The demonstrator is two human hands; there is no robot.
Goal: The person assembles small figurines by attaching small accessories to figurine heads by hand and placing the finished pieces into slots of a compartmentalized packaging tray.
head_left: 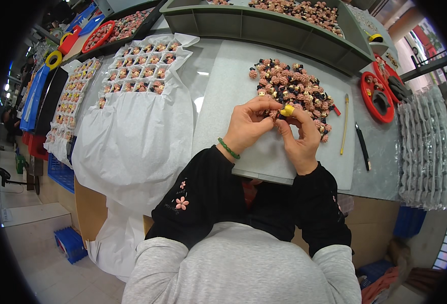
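The thumb and index finger of the left hand are pinched narrow on a small pink-and-dark figure, and the right hand closes its thumb and index finger on its other side. A bright yellow piece sits at the right fingertips; whether it is a finger cover or something held, I can't tell at this size. With such a small grip, the figure could slip if the pressure went uneven, and it would likely be lost among its look-alikes in the pile just beyond. Squeezing too hard might bend or mark any delicate detail. A sleeve or wrist brushing the pile could scatter pieces across the white mat toward the yellow stick and the black pen-like tool at right. To the left, a tug on the loose white paper could upset the filled cells of the tray. As for writing, small lettering accompanies the pink flower print on the left sleeve, too fine to read; I make out no brand or label.
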